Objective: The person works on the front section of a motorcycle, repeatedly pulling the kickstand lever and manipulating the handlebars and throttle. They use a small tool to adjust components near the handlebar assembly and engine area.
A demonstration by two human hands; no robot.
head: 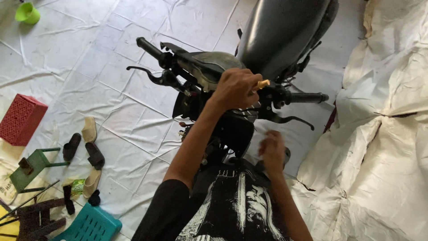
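- The left hand (234, 89) is closed around a tool with a yellow handle (263, 83), most likely a screwdriver, whose end sticks out past the fingers. It is held against the middle of the motorcycle's handlebar (285, 96), just beside the right-side controls.
- The right hand (271, 149) hangs lower, near the front of the motorcycle (272, 35) below the handlebar. It is blurred, and I cannot tell whether it is open or holds something.
- The handlebar cover (203, 67) sits tilted and looks lifted off its seat, so the work on the front end appears to be under way rather than finished. Both grips and both brake levers are still in place.
- No loosened screws or removed parts can be made out, so how many fastenings are left cannot be told.
- The motorcycle stands on a white sheet (111, 53) on the floor. Sandals (87, 149), a red box (20, 118), a small green stool (31, 165) and a teal crate (91, 225) lie well apart from it on the left.
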